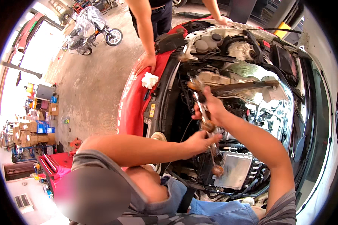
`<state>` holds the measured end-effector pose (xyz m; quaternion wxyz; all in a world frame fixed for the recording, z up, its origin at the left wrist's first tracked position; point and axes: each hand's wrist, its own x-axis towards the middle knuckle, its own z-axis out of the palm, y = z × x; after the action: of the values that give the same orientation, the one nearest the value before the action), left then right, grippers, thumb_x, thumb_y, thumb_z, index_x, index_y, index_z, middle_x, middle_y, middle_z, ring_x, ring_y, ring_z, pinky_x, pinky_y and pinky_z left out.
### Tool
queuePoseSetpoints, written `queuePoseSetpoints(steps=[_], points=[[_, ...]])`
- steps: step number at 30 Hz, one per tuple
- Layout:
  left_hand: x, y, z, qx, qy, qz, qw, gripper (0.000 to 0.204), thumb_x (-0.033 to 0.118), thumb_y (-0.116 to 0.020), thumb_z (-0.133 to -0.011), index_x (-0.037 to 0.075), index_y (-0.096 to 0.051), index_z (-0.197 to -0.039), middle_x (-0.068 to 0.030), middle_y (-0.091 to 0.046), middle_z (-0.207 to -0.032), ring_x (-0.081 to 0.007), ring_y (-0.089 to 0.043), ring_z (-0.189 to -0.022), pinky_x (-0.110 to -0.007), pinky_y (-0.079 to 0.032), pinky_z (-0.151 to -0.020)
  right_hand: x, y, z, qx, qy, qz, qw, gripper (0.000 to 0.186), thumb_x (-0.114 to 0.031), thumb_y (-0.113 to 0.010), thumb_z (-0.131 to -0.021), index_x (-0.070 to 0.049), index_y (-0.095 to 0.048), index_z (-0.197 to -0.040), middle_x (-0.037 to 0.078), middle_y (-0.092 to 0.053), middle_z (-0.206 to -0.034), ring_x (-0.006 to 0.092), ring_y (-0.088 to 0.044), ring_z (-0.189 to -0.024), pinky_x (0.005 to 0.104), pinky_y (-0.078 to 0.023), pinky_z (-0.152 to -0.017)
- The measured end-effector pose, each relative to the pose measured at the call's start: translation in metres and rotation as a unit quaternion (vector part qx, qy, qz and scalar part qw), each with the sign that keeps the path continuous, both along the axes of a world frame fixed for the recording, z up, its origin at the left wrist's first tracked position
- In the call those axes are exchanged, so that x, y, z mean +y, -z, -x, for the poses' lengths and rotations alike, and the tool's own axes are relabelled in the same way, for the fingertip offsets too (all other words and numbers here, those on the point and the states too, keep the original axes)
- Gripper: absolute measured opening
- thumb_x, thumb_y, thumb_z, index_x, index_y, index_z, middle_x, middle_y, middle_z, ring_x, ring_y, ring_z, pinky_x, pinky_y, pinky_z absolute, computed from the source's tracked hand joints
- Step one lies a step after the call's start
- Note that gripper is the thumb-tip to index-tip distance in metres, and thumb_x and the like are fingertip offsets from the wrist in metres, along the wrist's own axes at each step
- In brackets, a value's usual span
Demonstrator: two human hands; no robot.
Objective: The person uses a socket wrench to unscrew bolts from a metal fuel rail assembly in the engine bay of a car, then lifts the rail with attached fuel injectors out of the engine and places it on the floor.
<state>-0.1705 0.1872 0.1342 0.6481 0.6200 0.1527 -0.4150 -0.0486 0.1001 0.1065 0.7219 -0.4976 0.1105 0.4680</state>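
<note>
Grips, in the curled fingers of the right hand (213, 107), the upper stretch of a long shiny metal piece (208, 126) with brown rounded knobs along it; closes the left hand (199, 143) on the same piece lower down, just past the middle knob. Cannot tell whether holding one length or several joined. Holds all of it slanting over the open engine bay, with the far knob just beyond the right fingers and the near one below the left fingers, close to the left edge of a pale rectangular cover (234, 170). Has, to the right of the right fingers, a long dark bar (248, 87) lying across the bay and, farther beyond them, a rounded grey engine part (205, 45). Faces, left of both hands, a red cover (133, 108) draped over the car's side, with a crumpled white cloth (149, 80) and a co-worker's hand (145, 64) on top. Works well apart from a plastic-wrapped two-wheeler (89, 32), far to the left and beyond the fingers, and from cardboard boxes (26, 131), stacked far left.
</note>
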Motion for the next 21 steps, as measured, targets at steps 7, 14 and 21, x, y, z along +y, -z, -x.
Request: queuePoseSetpoints(steps=[7,14,21], points=[[0.156,0.149,-0.008,-0.13,-0.26,-0.175,0.941,0.031,0.031,-0.059,-0.086,-0.001,-0.059,-0.089,-0.0103,-0.063,-0.077,-0.0199,-0.06,-0.07,-0.034,-0.047,-0.062,0.086,0.048,-0.041,-0.17,-0.19,0.143,0.956,0.074,-0.057,-0.034,-0.096,-0.004,-0.021,-0.146,0.018,-0.048,-0.13,0.0259,-0.052,-0.114,0.0413,-0.041,-0.094],[0.253,0.198,0.007,-0.02,-0.095,-0.494,0.864,0.039,0.041,-0.062,-0.081,0.01,-0.059,-0.104,-0.0149,-0.067,-0.098,-0.0349,-0.063,-0.094,-0.046,-0.048,-0.079,0.045,0.087,-0.011,-0.218,-0.161,0.205,0.94,0.056,-0.037,-0.041,-0.1,0.001,-0.031,-0.141,0.012,-0.058,-0.113,0.0194,-0.056,-0.1,0.0325,-0.043,-0.088],[0.253,0.22,-0.005,-0.091,-0.022,-0.548,0.831,0.034,0.036,-0.059,-0.079,0.004,-0.055,-0.091,-0.0193,-0.066,-0.083,-0.0371,-0.064,-0.082,-0.049,-0.049,-0.074,0.069,0.12,0.053,-0.234,-0.153,0.137,0.95,0.05,-0.03,-0.048,-0.098,0.001,-0.036,-0.136,0.014,-0.058,-0.113,0.0222,-0.059,-0.098,0.0336,-0.047,-0.088]])
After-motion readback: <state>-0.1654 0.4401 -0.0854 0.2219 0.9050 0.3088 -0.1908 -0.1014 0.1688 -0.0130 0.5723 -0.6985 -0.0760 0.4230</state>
